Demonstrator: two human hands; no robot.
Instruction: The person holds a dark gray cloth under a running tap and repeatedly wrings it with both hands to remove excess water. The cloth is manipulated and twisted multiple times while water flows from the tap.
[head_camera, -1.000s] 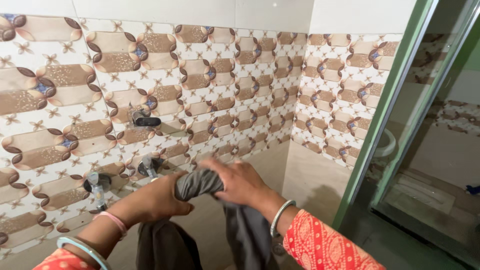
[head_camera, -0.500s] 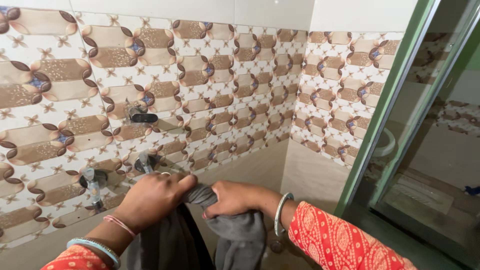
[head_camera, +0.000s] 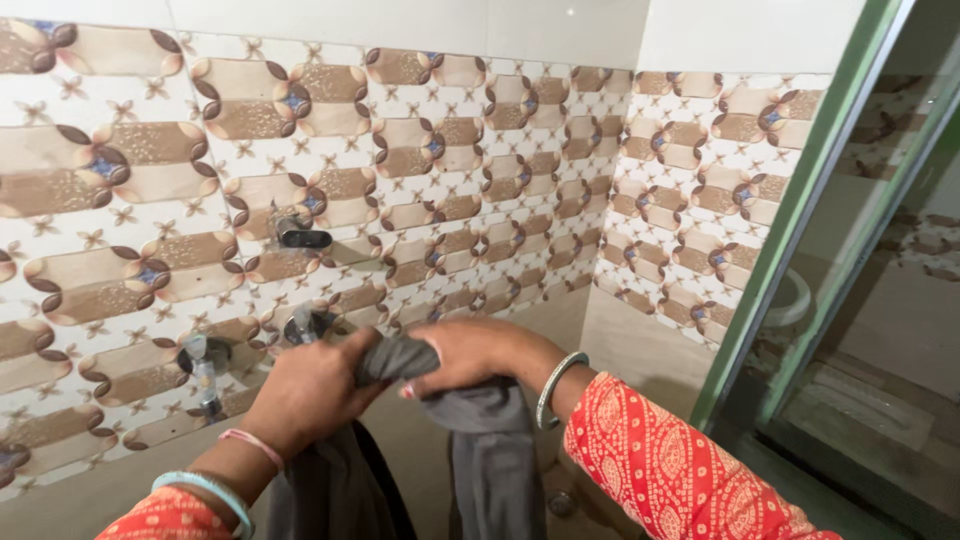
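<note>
Cloth: grey cloth (head_camera: 470, 420) bunched between both hands at frame centre-bottom, two long ends hanging to 6 o'clock, out of frame.
Left hand: left hand (head_camera: 310, 385) clenched on the bunched section, at 9 o'clock of the cloth's twist.
Right hand: right hand (head_camera: 480, 350) grasping the same section from 3 o'clock, wrist bent over, silver bangle (head_camera: 555, 388) on it.
Reason for hold: opposed grips close together look like a wringing twist, in my judgement; ends hang so water would drop to the floor.
Surroundings: two wall taps (head_camera: 205, 365) at 9 o'clock, a spout (head_camera: 300, 235) at 11 o'clock on the patterned tile wall (head_camera: 450, 170); green door frame (head_camera: 800, 230) at 3 o'clock.
Change since 0.5 s ago: hands sit slightly higher; right hand rolled further over the cloth.
</note>
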